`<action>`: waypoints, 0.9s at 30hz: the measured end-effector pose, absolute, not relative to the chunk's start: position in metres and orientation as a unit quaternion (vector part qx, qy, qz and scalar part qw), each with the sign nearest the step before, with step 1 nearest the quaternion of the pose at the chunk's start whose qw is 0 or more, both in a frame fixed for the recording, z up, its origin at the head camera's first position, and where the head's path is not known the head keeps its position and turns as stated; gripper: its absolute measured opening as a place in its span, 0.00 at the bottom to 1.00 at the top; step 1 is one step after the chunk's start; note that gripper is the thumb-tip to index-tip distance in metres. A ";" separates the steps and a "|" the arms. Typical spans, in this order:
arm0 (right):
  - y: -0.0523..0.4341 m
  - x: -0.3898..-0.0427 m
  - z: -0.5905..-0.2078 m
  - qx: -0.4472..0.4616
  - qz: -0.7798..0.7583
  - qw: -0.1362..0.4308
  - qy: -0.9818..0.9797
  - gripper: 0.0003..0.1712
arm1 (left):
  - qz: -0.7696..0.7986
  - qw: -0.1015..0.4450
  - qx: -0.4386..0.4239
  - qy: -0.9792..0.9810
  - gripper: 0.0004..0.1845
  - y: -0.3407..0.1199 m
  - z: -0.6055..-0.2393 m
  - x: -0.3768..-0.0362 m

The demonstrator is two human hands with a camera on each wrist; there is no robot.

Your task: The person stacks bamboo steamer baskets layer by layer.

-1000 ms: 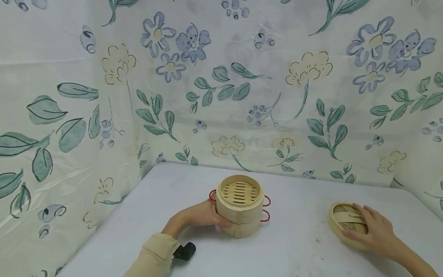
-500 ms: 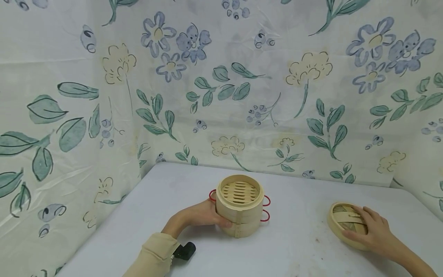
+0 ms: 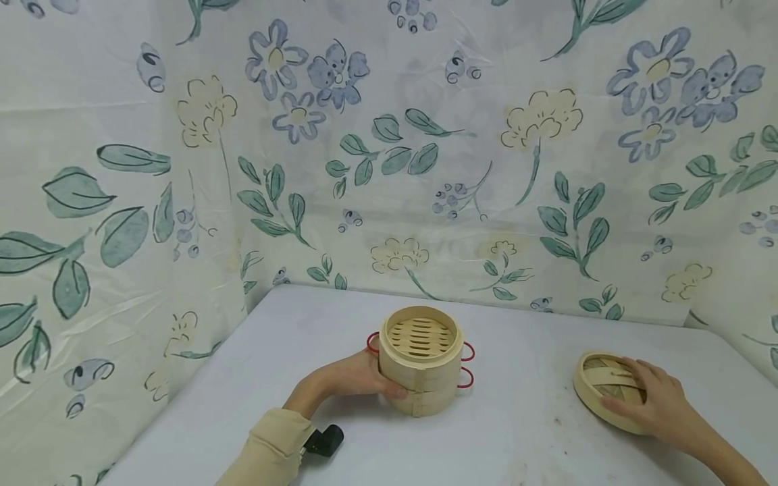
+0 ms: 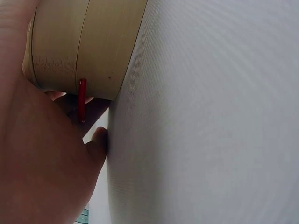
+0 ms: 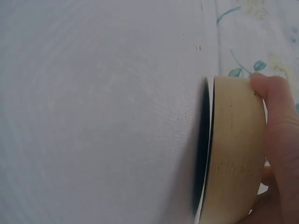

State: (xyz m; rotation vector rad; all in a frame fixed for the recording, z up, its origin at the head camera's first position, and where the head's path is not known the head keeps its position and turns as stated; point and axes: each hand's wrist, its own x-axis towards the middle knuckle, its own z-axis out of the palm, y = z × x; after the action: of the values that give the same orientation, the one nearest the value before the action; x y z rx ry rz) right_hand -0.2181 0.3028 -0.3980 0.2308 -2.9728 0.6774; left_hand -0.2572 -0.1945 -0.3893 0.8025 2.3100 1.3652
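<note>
Near the middle of the table stands a two-tier bamboo steamer (image 3: 434,378), its slatted top tier uncovered. My left hand (image 3: 358,376) grips its left side, thumb at the front and the other fingers hidden behind. Red loop handles (image 3: 467,378) stick out at the sides, and one red loop (image 4: 82,100) hangs beside my palm in the left wrist view. Over at the right, my right hand (image 3: 659,408) holds the round bamboo steamer lid (image 3: 586,395) across its woven top. In the right wrist view a thin dark gap shows between the lid's wall (image 5: 236,144) and the table.
The white tabletop (image 3: 510,418) has a few small brown specks near the lid. A floral cloth (image 3: 474,169) hangs behind and along the sides. Beside my left cuff a black device (image 3: 325,441) sits at the wrist.
The lid has risen very slightly in the head view, with my right hand on it. My left hand and the steamer stay where they were.
</note>
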 end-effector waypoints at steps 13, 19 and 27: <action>0.296 -0.218 -0.394 0.081 0.216 0.060 -0.971 0.53 | 0.480 0.175 0.285 0.811 0.49 -0.194 -0.389 -0.257; 0.289 -0.217 -0.393 0.090 0.214 0.067 -0.970 0.53 | 0.481 0.175 0.283 0.811 0.48 -0.194 -0.388 -0.256; 0.273 -0.217 -0.386 0.107 0.221 0.078 -0.966 0.52 | 0.485 0.178 0.290 0.806 0.49 -0.195 -0.386 -0.256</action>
State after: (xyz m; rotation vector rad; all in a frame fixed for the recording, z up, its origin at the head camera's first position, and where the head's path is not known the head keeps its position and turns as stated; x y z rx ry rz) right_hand -0.2173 0.2732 -0.3858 0.3212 -2.8935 0.6620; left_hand -0.2555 -0.1947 -0.3864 0.8192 2.2804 1.3709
